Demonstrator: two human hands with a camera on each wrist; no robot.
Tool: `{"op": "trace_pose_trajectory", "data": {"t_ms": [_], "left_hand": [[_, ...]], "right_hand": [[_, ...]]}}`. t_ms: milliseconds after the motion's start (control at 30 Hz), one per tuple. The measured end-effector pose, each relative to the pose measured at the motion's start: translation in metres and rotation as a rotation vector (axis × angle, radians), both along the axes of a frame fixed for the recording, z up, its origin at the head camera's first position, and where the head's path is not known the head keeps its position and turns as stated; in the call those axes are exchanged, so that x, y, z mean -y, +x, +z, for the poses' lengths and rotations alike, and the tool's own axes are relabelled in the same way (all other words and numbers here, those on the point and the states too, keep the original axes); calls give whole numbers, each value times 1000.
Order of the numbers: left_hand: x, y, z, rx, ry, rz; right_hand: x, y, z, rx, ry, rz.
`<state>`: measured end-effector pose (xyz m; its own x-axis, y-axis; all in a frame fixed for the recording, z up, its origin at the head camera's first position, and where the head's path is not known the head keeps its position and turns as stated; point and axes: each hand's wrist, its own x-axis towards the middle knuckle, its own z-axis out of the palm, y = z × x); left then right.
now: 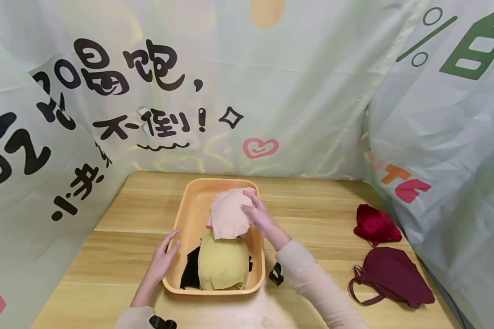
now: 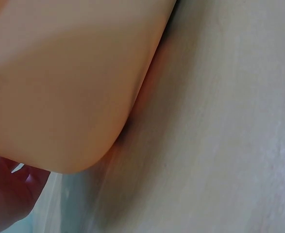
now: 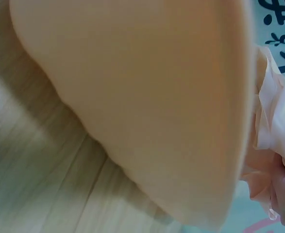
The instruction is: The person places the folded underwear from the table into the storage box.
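A shallow orange plastic tray (image 1: 195,201) lies lengthwise on the table. At its far right my right hand (image 1: 265,224) grips a pale pink fabric garment (image 1: 230,214); in the right wrist view the pale pink cloth (image 3: 280,116) shows folds above the thumb. Something light purple peeks out beneath it. Nearer to me in the tray, a rounded yellow garment (image 1: 223,262) rests partly over black cloth (image 1: 191,269). My left hand (image 1: 160,260) touches the tray's left rim with its fingers extended; the left wrist view catches part of that hand (image 2: 11,194) beside the tray wall.
On the table's right side lie a red garment (image 1: 376,225) and, closer to me, a maroon garment (image 1: 395,276) with straps. Printed curtains (image 1: 313,114) enclose the back and sides of the wooden table (image 1: 127,214).
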<state>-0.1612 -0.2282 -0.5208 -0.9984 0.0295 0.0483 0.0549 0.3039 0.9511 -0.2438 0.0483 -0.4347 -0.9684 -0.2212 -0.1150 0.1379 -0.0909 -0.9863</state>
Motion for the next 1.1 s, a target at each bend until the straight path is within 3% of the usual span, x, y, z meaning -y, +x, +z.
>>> {"op": "trace_pose_trajectory", "data": {"t_ms": [233, 367, 500, 600, 700, 800, 867, 933, 1100], "left_hand": [[0, 0, 1, -3, -10, 12], [0, 0, 1, -5, -7, 20], [0, -1, -1, 6, -7, 24], [0, -1, -2, 11, -8, 21], [-2, -1, -2, 5, -9, 21], [-4, -2, -2, -2, -8, 24], [-4, -2, -2, -5, -6, 20], [-3, -2, -1, -2, 0, 17], [-2, -1, -1, 12, 2, 18]], "right_hand": [[-1, -10, -5, 80, -70, 5], [1, -12, -2, 69, -49, 30], [4, -10, 6, 32, 48, 51], [5, -20, -4, -10, 142, 39], [0, -37, -22, -72, 256, 36], [-12, -70, -71, -174, 318, 79], [-20, -86, -95, -191, 314, 111], [-23, -88, -99, -146, 309, 112], [-13, -36, -18, -32, 391, 48]]}}
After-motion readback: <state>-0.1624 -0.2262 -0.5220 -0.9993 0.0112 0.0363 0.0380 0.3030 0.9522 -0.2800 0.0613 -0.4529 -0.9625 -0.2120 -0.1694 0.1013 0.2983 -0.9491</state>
